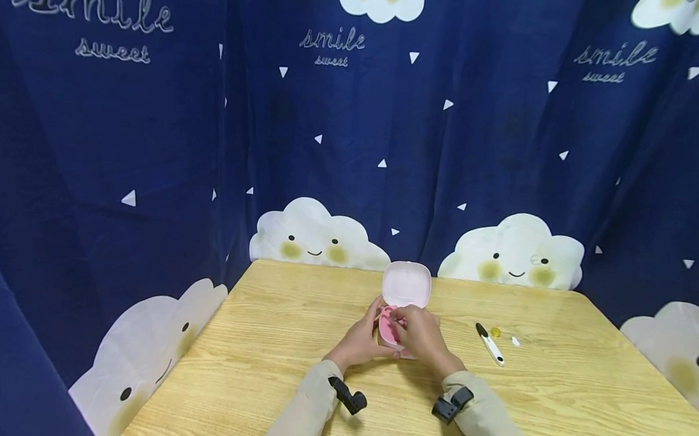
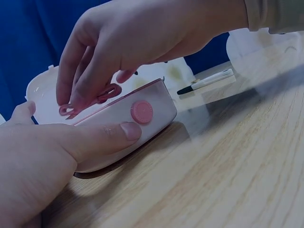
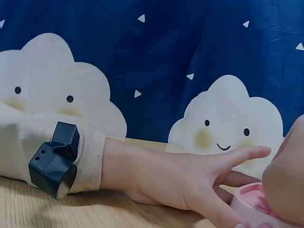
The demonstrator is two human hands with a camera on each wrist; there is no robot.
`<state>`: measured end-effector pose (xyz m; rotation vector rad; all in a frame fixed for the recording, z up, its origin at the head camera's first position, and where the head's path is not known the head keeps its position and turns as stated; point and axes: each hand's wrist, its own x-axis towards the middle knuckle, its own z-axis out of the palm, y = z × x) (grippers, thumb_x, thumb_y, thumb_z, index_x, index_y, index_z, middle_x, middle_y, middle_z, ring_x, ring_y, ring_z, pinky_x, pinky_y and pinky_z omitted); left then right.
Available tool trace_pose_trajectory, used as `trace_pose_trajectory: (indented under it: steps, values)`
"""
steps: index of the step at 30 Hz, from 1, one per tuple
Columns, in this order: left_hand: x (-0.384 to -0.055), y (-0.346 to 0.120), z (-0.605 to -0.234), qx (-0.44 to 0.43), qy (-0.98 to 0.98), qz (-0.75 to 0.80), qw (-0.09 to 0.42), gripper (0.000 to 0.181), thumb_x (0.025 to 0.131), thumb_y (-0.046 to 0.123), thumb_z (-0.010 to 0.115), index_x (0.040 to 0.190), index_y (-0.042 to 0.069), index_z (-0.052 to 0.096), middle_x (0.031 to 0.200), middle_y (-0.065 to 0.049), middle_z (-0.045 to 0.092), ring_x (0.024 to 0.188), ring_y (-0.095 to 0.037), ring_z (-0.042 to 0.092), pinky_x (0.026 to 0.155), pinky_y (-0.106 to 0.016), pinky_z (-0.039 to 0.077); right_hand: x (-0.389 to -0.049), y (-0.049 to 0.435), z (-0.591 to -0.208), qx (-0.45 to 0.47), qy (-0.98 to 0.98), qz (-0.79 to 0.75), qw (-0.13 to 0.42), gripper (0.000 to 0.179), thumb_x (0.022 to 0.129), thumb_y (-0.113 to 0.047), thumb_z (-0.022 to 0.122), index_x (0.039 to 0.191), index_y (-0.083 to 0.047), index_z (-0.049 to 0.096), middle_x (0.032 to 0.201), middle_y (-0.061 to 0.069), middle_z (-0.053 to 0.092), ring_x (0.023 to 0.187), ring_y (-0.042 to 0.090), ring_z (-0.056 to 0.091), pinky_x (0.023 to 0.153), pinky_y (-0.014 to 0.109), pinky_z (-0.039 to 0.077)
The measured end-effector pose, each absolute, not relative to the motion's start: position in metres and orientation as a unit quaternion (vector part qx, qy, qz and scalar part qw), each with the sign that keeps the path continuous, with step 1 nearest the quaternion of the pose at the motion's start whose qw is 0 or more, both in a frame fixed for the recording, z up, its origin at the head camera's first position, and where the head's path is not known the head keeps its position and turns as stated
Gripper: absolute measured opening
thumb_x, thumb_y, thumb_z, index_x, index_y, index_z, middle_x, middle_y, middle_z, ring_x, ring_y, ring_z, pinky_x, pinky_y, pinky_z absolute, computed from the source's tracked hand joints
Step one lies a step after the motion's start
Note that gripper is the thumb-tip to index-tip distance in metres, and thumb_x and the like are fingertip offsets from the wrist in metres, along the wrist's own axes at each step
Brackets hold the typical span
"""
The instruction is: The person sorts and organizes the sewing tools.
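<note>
A small pale pink case (image 1: 385,339) stands on the table with its white lid (image 1: 406,285) raised at the back. My left hand (image 1: 359,341) grips the case from the left, its thumb along the front wall beside a round pink button (image 2: 141,112). Over the case's opening, my right hand (image 1: 423,336) points its fingers downward and pinches a pink looped piece (image 2: 110,91); its exact kind I cannot tell. In the right wrist view, part of the pink interior (image 3: 254,197) shows beside the right hand, which hides the rest.
To the right on the wooden table (image 1: 567,377) lies a slim white tool with a black end (image 1: 491,345). Beside it are a small yellow round item (image 1: 496,332) and a little white piece (image 1: 515,341). A dark blue curtain (image 1: 336,179) with cloud prints hangs behind the table.
</note>
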<state>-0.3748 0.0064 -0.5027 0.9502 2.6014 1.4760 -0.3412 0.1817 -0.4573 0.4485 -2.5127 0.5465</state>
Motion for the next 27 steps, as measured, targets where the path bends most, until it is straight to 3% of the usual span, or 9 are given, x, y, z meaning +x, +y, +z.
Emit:
trace_pose_trajectory:
  steps: [10,20,27]
  values:
    - [-0.375,0.006,-0.502,0.306,0.825,0.475,-0.003,0.128,0.075,0.034,0.096,0.168,0.019,0.009,0.163,-0.009,0.038,0.145,-0.022,0.040,0.121,-0.045,0.029,-0.347,0.174,-0.464,0.197,-0.921,0.159,0.296,0.009,0.084,-0.008,0.084,0.090,-0.012,0.079,0.082,0.003,0.070,0.076,0.027,0.068,0.062,0.051,0.052]
    - [-0.373,0.004,-0.500,0.318,0.832,0.455,-0.023,0.127,0.075,0.038,0.095,0.168,0.020,0.010,0.161,-0.006,0.040,0.146,-0.024,0.039,0.120,-0.045,0.031,-0.346,0.166,-0.465,0.179,-0.934,0.113,0.289,0.007,0.083,-0.010,0.083,0.085,-0.011,0.077,0.081,0.005,0.067,0.081,0.026,0.067,0.079,0.062,0.051]
    - [-0.373,0.004,-0.500,0.320,0.830,0.456,-0.021,0.126,0.076,0.037,0.095,0.168,0.019,0.011,0.162,-0.006,0.040,0.145,-0.024,0.040,0.119,-0.045,0.032,-0.349,0.165,-0.467,0.169,-0.935,0.112,0.292,0.005,0.085,-0.010,0.080,0.084,-0.014,0.077,0.082,0.003,0.067,0.083,0.025,0.067,0.083,0.065,0.049]
